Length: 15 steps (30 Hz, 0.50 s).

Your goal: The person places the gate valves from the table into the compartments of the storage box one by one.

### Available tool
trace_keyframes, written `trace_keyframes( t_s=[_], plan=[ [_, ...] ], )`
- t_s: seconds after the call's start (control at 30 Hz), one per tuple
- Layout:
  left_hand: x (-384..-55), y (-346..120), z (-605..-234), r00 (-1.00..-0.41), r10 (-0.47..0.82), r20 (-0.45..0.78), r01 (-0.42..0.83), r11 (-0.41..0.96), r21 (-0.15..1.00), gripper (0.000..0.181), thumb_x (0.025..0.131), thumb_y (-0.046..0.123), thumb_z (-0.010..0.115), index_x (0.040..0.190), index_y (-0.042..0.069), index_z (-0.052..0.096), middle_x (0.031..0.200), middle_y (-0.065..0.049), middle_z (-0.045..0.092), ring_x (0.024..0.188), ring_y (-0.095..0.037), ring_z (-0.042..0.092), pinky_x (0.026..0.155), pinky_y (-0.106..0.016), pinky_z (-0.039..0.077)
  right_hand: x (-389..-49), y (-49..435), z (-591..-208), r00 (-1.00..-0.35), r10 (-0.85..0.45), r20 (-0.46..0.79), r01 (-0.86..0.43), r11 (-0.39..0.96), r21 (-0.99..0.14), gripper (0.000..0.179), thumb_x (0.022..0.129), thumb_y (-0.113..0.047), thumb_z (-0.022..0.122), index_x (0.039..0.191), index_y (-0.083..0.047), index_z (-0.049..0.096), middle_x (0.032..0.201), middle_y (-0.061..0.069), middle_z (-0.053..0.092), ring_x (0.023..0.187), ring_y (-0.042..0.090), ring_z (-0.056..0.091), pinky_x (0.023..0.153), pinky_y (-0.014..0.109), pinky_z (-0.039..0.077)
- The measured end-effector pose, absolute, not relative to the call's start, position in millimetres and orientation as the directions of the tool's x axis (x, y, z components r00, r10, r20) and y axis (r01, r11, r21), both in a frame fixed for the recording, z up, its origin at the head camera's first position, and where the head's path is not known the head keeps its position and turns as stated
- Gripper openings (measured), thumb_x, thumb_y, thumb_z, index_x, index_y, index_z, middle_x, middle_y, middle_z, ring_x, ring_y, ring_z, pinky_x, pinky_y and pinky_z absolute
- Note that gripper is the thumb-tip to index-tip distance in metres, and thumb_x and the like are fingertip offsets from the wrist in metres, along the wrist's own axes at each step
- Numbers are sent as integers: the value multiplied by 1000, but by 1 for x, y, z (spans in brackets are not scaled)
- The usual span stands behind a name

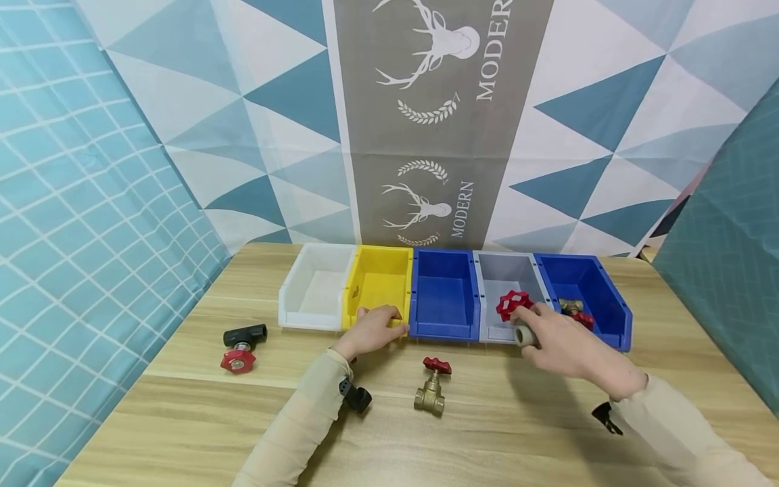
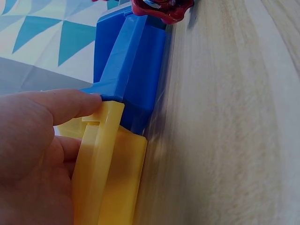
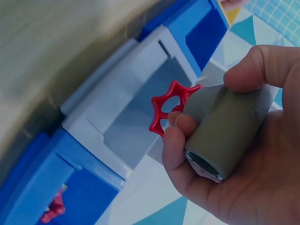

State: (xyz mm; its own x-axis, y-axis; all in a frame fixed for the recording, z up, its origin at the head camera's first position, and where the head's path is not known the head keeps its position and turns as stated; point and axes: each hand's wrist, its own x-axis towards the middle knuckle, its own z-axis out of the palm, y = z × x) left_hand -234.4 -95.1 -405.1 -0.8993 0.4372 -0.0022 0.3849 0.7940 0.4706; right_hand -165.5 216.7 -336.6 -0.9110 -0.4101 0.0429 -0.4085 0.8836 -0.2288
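My right hand [image 1: 562, 341] grips a grey plastic pipe valve with a red handwheel [image 1: 513, 306], over the front of the grey bin [image 1: 494, 333]. In the right wrist view, thumb and fingers wrap the valve's grey tube [image 3: 229, 126], its open end facing out and the wheel pointing toward the bin. My left hand [image 1: 372, 329] holds the front rim of the yellow bin [image 2: 101, 159], near its corner with the middle blue bin [image 1: 444, 330]. Some left fingers are hidden behind that rim in the left wrist view.
A brass valve with a red wheel [image 1: 431, 396] lies on the table between my arms. A black valve with a red wheel [image 1: 243, 343] is at left. A white bin [image 1: 310, 321] ends the row's left; the right blue bin [image 1: 617, 318] contains a brass, red-wheeled valve [image 1: 572, 308].
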Motion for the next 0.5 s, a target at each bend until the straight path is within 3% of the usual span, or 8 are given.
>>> trace_keyframes(
  t_s=[0.5],
  plan=[
    [-234, -96, -406, -896, 444, 9, 395, 790, 469, 32, 89, 37, 54, 99, 7, 60, 92, -1, 64, 88, -17, 57, 78, -37, 25, -198, 221, -335, -926, -376, 33, -371, 890, -264, 33, 79, -12, 54, 112, -12, 52, 90, 11, 50, 71, 20, 48, 54, 28, 39]
  ],
)
